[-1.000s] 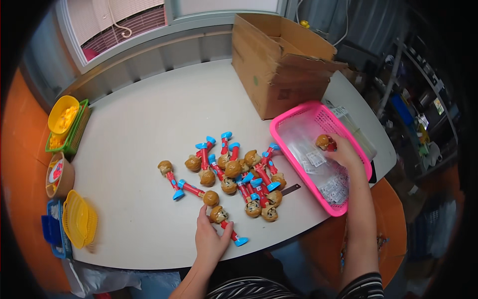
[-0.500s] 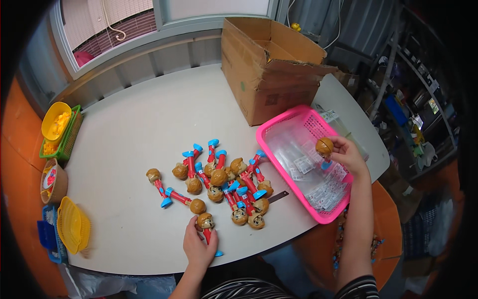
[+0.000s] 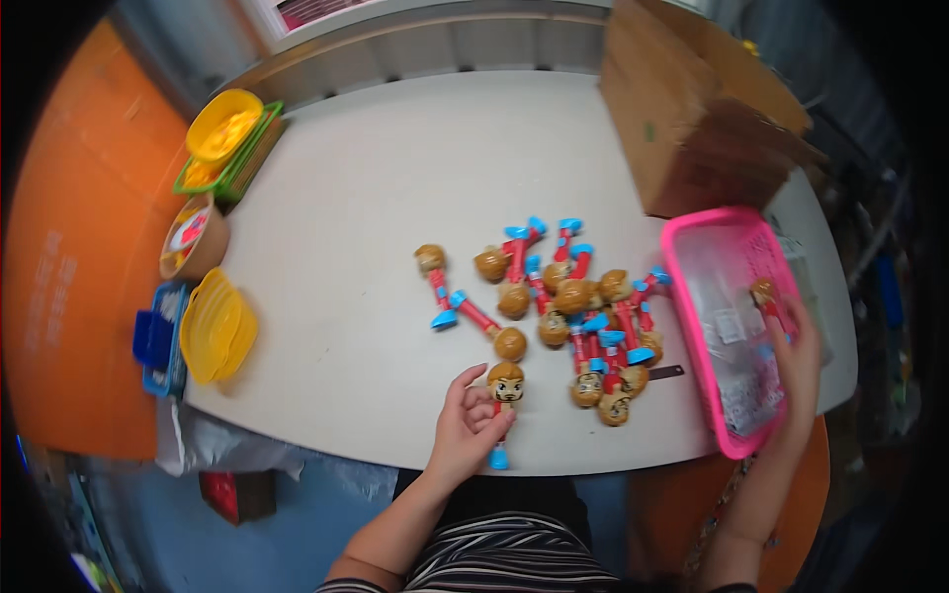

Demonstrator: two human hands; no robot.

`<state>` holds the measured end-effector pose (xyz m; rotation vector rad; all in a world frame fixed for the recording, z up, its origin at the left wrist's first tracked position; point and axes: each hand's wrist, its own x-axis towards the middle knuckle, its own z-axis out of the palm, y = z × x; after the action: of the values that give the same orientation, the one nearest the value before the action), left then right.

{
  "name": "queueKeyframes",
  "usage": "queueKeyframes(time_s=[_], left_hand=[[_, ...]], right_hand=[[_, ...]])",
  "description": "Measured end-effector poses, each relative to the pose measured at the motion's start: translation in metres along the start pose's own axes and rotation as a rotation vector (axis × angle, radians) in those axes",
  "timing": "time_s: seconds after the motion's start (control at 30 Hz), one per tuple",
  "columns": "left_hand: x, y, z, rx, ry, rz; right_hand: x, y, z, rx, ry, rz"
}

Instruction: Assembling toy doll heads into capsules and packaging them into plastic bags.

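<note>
My left hand is closed around a toy figure with brown hair, a red body and blue feet, held at the table's near edge with its painted face up. At the right, my right hand grips a second toy figure by its red body, over the right side of a pink basket. Clear plastic bags with printed labels lie in the basket. Between my hands spreads a loose pile of similar figures, with a few apart on its left.
A cardboard box stands behind the basket. A dark metal strip lies beside the pile. Along the left edge are a yellow bowl, a brown tub, a yellow basket and a blue basket. An orange chair stands below right.
The view has swung, so the table's things sit further right in it. My right hand's figure has tilted, showing more red body. The left hand's figure now faces up more squarely.
</note>
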<state>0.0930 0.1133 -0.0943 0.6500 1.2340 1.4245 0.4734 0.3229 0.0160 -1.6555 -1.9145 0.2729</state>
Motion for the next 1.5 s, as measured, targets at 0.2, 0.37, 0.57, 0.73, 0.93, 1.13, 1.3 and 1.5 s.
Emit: queueKeyframes(time_s=[0.2,0.37,0.57,0.73,0.93,1.13,1.3,1.5], left_hand=[[-0.015,0.023,0.005,-0.183,-0.077,0.034],[-0.023,0.035,0.014,0.059,-0.027,0.187],[-0.022,0.039,0.01,0.654,0.05,0.624],[-0.018,0.037,0.011,0.755,0.072,0.675],[-0.02,0.032,0.001,0.722,0.127,0.53],[-0.018,0.03,-0.014,0.815,0.202,0.373],[-0.009,0.016,-0.021,0.852,0.236,0.347],[-0.011,0.008,-0.035,0.817,0.275,0.289]], right_hand=[[-0.093,-0.126,0.046,0.444,-0.567,-0.153],[-0.098,-0.11,0.053,0.395,-0.264,0.085],[-0.049,0.023,0.005,-0.03,-0.094,0.094],[-0.02,0.108,0.037,-0.374,-0.292,-0.072],[-0.019,0.051,0.029,-0.337,-0.171,-0.068],[-0.017,0.034,0.02,-0.089,-0.067,0.114],[-0.015,0.026,0.007,0.049,-0.066,0.186],[-0.07,-0.107,0.051,0.354,-0.114,-0.301]])
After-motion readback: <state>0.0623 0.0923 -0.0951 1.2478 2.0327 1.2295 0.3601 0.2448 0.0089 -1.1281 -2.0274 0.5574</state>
